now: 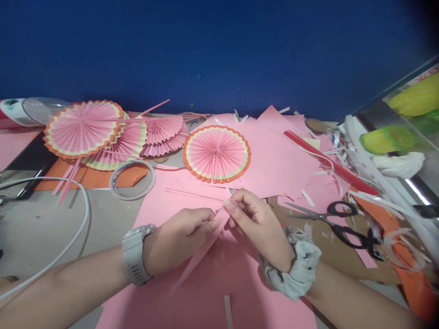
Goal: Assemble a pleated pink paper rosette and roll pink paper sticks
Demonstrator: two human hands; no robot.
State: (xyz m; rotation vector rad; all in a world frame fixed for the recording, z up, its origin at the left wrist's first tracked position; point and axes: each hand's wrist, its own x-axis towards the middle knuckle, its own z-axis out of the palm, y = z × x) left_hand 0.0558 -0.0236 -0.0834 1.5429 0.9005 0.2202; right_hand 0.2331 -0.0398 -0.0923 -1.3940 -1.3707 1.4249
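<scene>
Between my hands is a narrow pink paper strip (202,250), slanting down to the left. My left hand (187,233) grips it partway along with thumb and fingers. At its upper end, my right hand (252,219) pinches the strip between thumb and fingertips. Large pink paper sheets (164,301) lie under both hands. Just beyond them rests a round pleated paper fan (216,153), pink with yellow and orange rims. Thin pink strips (192,193) lie in front of that fan. A short white strip (228,311) is on the sheet nearest me.
More pleated fans (84,130) with pink sticks are piled at the back left. A roll of tape (151,180) and a white cable (87,214) lie left. At right are black-handled scissors (343,224), a red bar (329,161) and paper scraps. A blue wall (219,55) stands behind.
</scene>
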